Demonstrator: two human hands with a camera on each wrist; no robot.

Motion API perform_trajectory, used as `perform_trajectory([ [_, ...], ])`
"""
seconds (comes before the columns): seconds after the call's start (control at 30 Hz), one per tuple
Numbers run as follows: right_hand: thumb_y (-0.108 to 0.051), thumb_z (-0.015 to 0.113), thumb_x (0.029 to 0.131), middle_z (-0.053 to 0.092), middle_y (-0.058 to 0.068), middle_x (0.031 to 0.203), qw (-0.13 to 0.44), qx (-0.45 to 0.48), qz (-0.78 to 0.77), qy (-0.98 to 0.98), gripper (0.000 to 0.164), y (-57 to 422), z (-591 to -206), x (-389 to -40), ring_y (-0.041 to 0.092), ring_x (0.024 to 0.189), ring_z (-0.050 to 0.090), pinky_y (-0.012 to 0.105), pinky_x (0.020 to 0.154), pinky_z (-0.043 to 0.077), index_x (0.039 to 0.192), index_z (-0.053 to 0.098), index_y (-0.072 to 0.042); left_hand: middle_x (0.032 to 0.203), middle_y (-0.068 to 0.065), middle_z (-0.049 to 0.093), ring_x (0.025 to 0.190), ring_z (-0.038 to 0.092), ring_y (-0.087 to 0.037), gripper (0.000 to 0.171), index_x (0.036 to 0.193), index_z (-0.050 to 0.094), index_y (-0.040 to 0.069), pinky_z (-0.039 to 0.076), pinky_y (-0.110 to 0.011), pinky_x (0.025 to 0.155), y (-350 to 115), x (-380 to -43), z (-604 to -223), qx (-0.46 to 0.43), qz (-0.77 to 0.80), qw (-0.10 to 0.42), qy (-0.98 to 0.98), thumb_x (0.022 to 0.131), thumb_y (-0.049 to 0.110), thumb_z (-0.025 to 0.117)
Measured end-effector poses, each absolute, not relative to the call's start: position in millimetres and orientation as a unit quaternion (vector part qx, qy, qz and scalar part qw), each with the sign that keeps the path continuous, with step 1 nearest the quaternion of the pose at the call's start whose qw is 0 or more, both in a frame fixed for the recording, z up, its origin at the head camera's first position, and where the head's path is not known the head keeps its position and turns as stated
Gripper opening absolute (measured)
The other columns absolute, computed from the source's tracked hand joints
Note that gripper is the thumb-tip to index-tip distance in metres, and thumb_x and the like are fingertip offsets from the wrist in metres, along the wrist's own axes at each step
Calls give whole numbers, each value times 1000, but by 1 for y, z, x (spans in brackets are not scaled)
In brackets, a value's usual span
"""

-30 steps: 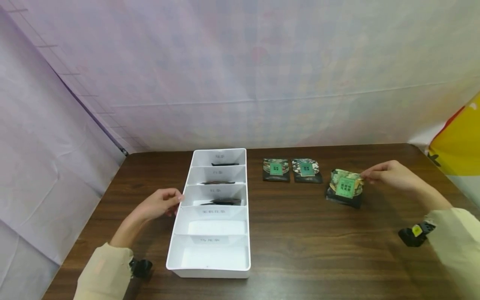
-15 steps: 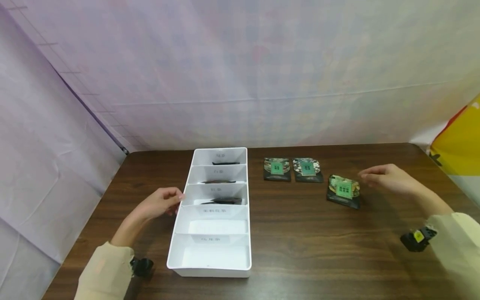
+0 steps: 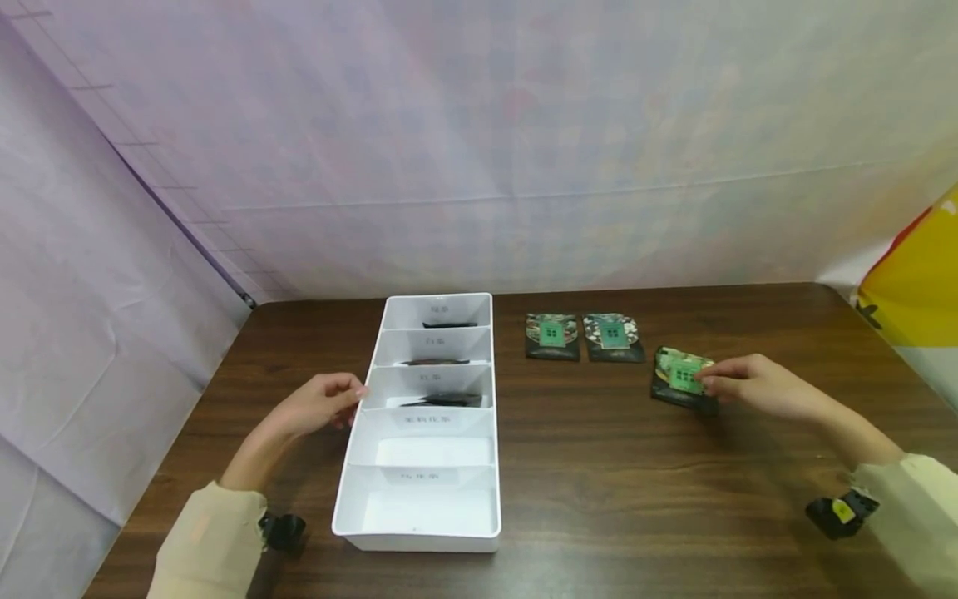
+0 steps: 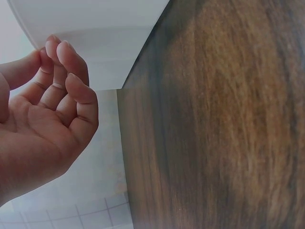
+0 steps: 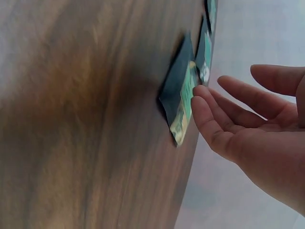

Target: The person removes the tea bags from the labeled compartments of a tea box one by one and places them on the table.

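Note:
A white divided storage box (image 3: 424,542) stands on the table, with dark sachets in its three far compartments. My left hand (image 3: 322,405) pinches the box's left rim near the middle compartment. In the left wrist view, the thumb and curled fingers (image 4: 78,90) meet at the box's edge. To the right, a black tea sachet (image 3: 664,384) with a green label lies flat. My right hand (image 3: 763,384) hovers over the sachet's right side, fingertips overlapping it in the head view. The right wrist view has these fingers loosely bent beside the sachet (image 5: 178,93), with nothing between them.
Two more sachets, one with a dark floral print (image 3: 552,349) and one with a white floral print (image 3: 614,349), lie side by side behind. The brown wooden table (image 3: 599,499) ends at a pale curtain (image 3: 516,166). Yellow cloth (image 3: 916,291) hangs at the right.
My right hand has lowered the sachet to the table and let go, drawn back slightly, then moved left over it. My left hand has stayed at the box.

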State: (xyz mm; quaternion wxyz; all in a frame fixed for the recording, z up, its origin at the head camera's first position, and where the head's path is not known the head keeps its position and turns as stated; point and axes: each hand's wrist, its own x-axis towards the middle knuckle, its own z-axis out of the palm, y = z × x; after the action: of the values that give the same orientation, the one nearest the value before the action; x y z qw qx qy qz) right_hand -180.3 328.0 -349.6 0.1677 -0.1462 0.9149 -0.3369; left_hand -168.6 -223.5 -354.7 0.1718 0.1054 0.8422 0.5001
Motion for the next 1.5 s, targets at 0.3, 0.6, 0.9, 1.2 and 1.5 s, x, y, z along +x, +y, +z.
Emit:
perform_trajectory([
  [0.3,-10,45,95,60,24,103,176,-149,-340,912,35,317,-357,-176,31,89,60,37,70,50,117,49,17,66,-8,52,63,50,-18,21,88,52,-9,42,-29,55,-224,-169,-355,104,501,170,842,95,11,48],
  [0.6,-14,47,94,56,29,110,171,-146,-321,920,38,314,-362,-179,35,94,58,43,74,48,118,49,16,66,-8,51,62,49,-17,21,87,52,-9,42,-29,54,-224,-169,-356,104,501,169,843,95,10,48],
  [0.9,-13,41,97,64,21,95,160,-137,-308,928,37,317,-364,-189,35,91,57,40,71,47,113,52,18,65,-7,52,62,50,-17,20,88,52,-10,42,-29,54,-224,-169,-356,105,500,168,843,94,9,48],
  [1.2,-23,36,99,62,25,97,163,-107,-302,933,47,321,-364,-201,41,94,54,44,74,47,115,48,20,65,-6,52,62,51,-17,20,88,52,-9,42,-30,55,-224,-169,-356,101,498,169,845,94,10,49],
  [1.5,-21,31,101,52,35,110,181,-92,-317,926,48,326,-365,-218,49,106,46,48,79,46,122,40,21,66,-7,53,62,51,-17,21,88,53,-8,42,-31,55,-223,-168,-355,103,496,167,846,95,11,49],
])
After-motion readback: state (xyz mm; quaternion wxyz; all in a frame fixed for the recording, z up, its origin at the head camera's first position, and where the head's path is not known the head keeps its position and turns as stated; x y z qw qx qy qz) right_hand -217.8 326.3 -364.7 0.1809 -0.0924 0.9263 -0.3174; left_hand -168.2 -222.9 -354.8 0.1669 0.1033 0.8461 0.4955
